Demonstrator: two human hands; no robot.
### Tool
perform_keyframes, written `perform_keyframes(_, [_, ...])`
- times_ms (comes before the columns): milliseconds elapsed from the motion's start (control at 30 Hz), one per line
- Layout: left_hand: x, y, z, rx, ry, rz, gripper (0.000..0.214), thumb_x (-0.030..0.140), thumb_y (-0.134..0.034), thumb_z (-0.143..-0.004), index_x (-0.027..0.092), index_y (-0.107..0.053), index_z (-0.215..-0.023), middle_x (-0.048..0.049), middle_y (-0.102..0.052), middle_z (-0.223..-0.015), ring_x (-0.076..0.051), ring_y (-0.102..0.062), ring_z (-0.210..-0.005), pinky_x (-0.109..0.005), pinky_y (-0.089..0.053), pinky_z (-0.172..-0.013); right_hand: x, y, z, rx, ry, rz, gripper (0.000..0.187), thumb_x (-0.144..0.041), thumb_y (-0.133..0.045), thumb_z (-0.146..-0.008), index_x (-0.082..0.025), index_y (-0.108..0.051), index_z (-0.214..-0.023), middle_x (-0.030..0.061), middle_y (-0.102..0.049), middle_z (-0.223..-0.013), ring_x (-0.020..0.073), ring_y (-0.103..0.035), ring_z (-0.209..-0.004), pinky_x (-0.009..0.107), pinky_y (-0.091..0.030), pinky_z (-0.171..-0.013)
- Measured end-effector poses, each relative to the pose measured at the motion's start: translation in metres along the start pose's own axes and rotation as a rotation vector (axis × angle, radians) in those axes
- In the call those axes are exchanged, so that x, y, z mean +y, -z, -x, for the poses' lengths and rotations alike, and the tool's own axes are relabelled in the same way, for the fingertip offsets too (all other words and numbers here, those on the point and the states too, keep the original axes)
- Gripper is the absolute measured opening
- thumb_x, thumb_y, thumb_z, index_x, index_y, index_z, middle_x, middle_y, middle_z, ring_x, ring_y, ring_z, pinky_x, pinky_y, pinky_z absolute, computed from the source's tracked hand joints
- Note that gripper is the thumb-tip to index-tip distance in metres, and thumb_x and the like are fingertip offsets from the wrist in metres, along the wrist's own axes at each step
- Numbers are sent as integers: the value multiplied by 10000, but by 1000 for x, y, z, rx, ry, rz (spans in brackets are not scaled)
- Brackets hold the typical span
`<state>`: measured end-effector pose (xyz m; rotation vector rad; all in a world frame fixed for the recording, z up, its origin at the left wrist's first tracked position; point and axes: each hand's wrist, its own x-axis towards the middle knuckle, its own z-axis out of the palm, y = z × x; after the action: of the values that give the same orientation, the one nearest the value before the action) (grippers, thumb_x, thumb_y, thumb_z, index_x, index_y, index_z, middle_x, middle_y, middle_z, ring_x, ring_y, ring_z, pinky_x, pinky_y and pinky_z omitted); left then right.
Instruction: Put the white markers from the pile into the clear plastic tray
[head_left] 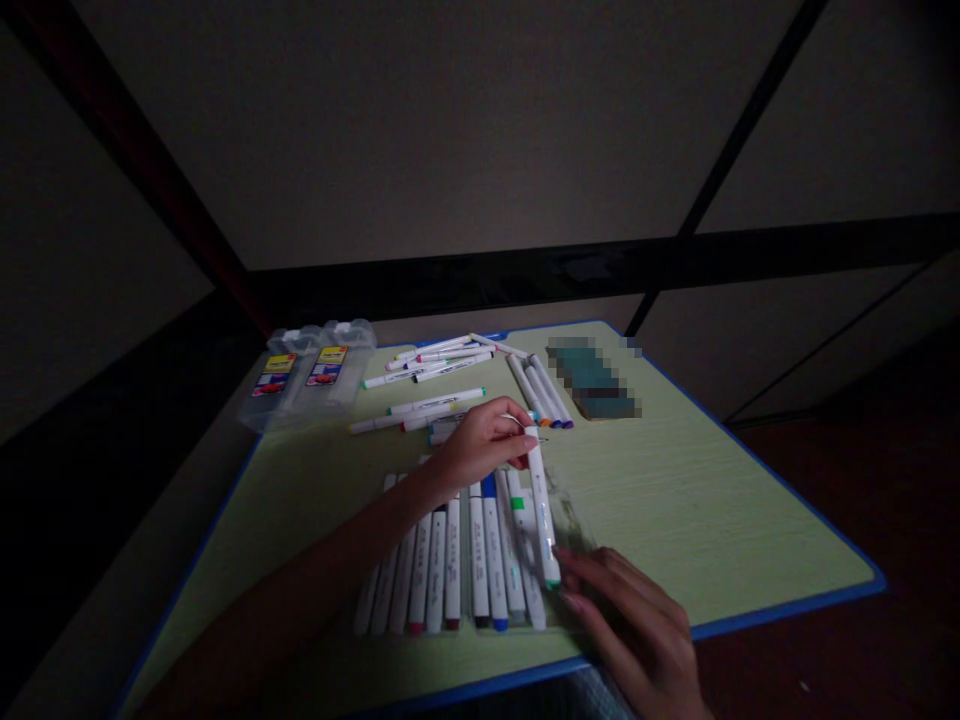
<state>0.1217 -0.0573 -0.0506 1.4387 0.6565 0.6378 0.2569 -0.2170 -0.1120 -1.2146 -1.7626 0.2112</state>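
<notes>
The right hand [637, 625], cut off at the frame edge, rests with fingers spread at the lower end of a white marker [541, 510]; the left hand [480, 445] pinches its upper end, over the marker row [450, 560]. Barrel print is illegible. Beyond, two clear cases [307, 375] bear yellow labels, unreadable

You face a pale green, blue-edged table [712, 500] in a dim room, with a plain grey wall [450, 130] behind, crossed by dark bars [600, 265].
</notes>
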Motion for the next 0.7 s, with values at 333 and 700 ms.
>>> perform_keyframes(333, [-10,4,-3,-15,54,31,136,156,-598,-710,133,-476,-765,32,-569,-593,-66,-547,-530,-196,-427,-539,0,-2,2,50,-5,-91,270,-57,-534,-782,-224,-618,-976,24,-661,-801,139,-612,-705,270,-514,-582])
perform_keyframes(700, [-15,1,-1,-57,70,29,203,229,-638,-688,135,-464,-731,33,-573,-572,-78,-554,-529,-198,-424,-527,-3,-2,-6,6,18,-88,190,-157,-601,-775,-238,-638,-943,-13,-613,-650,111,-565,-569,235,-480,-497])
